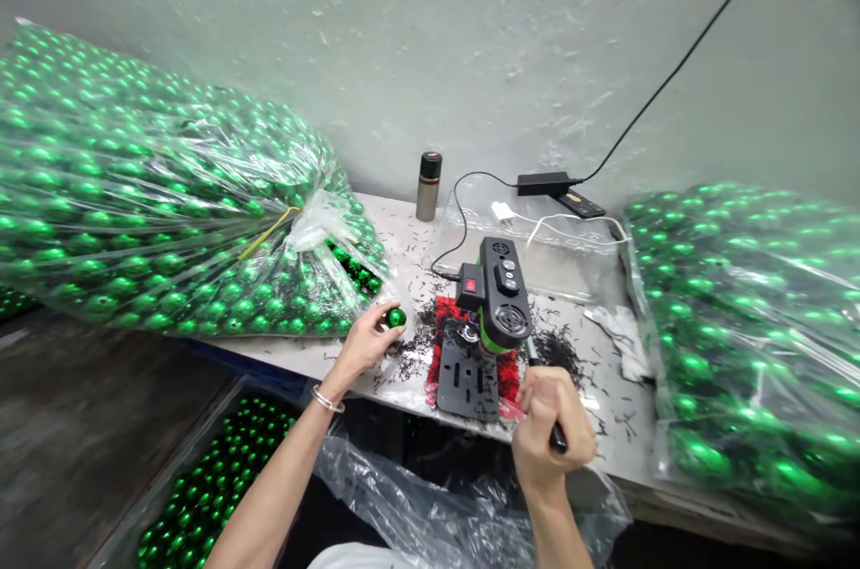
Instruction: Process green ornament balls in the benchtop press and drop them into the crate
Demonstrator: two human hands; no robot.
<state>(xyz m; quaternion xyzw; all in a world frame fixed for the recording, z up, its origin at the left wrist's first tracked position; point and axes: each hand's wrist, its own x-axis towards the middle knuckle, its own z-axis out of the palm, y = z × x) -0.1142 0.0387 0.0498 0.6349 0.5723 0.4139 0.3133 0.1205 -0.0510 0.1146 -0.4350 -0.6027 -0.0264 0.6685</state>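
Green ball (396,317), count 1, is sitting in the left hand (368,340), just above the surface (635,448) or touching it, can't tell which. Left hand is pinching it between thumb and fingers; 1 bracelet (328,400) is circling that wrist. Right hand (552,421) is wrapping its fingers round 1 black lever handle (558,437) on 1 black machine (506,291). Machine is standing between the hands, 1 red switch (471,286) facing up, its 1 slotted base plate (467,376) lying on red matting (511,372). Black shreds (561,349) are scattering round it, too many to count.

Big clear bags of green balls on the surface, 2: the left bag (167,193) is lying gathered at the neck, 1 yellow tie (267,235) hanging by it; the right bag (745,336) is resting at the far right. Balls inside: uncountable. Below the surface, lower left, 1 container (208,479) is holding more.

Toward the wall: 1 bottle (428,185) is standing upright, 1 power adapter (543,184) is lying partly over 1 flat dark item (581,205), and 1 white plug (502,211) is resting near them. 1 white glove-like cloth (624,340) is lying beside the right bag.
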